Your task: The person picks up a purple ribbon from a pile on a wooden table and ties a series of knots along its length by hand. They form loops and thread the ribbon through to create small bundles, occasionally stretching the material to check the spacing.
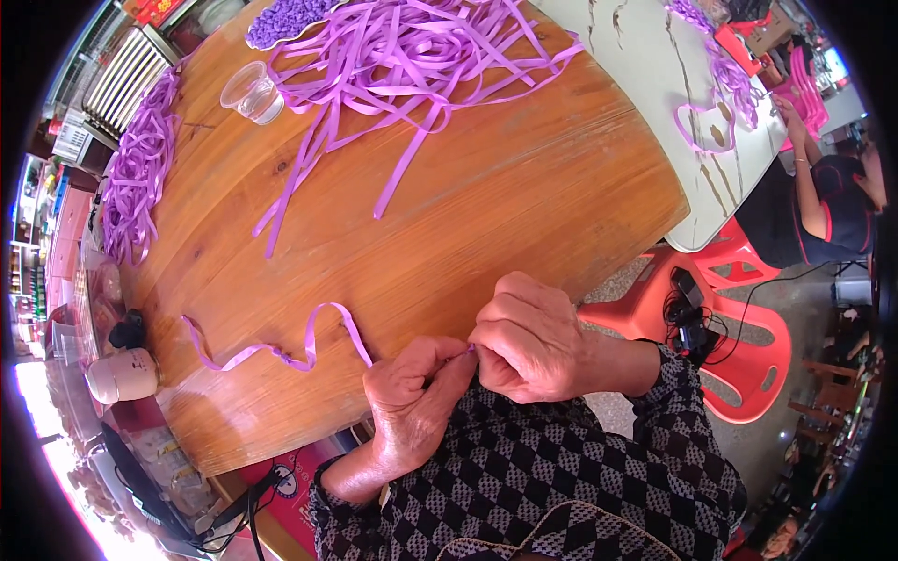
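Note:
A narrow purple ribbon (245, 355) runs in loose waves over the wooden table (486, 201) and up into my left hand (412, 397). Thumb and fingers of that hand are closed on it. My right hand (530, 341) is curled just beside, its fingertips pinching the same ribbon where a small purple bit shows between the two hands. Both hands meet at the table's near edge, in front of my chest. The exact shape of the ribbon between my fingertips is hidden.
A big heap of purple ribbons (402, 61) covers the far side, beside a clear plastic cup (254, 93) and a dish of small purple pieces (285, 21). More ribbon (140, 173) hangs at the left edge. Right stand a red stool (655, 304) and another person (823, 201).

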The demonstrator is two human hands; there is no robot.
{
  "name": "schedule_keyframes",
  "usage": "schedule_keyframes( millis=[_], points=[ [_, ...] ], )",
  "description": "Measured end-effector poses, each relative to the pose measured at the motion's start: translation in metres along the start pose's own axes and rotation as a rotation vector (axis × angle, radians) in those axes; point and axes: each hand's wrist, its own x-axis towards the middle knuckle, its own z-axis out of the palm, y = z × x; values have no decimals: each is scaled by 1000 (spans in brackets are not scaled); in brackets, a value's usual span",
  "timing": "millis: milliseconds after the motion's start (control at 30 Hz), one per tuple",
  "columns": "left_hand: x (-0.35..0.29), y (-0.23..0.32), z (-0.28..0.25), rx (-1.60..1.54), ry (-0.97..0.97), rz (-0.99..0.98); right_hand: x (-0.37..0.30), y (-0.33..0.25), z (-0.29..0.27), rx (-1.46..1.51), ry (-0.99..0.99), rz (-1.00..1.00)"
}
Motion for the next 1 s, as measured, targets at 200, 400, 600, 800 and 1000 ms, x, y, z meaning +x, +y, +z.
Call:
schedule_keyframes(
  millis=[200, 400, 600, 800, 1000],
  points=[
    [8, -7, -6, 380, -94, 659, 1, 2, -4, 157, 32, -41],
    [3, -5, -9, 516, -73, 647, -2, 12, -15, 105, 8, 116],
    [-8, -13, -80, 910, 458, 542, 3, 52, -48, -372, 36, 294],
    [-17, -28, -128, 1071, 470, 483, 32, 28, -26, -562, 68, 130],
    [-12, -20, -103, 1040, 303, 508, 37, -11, 35, -88, -138, -111]
  ],
)
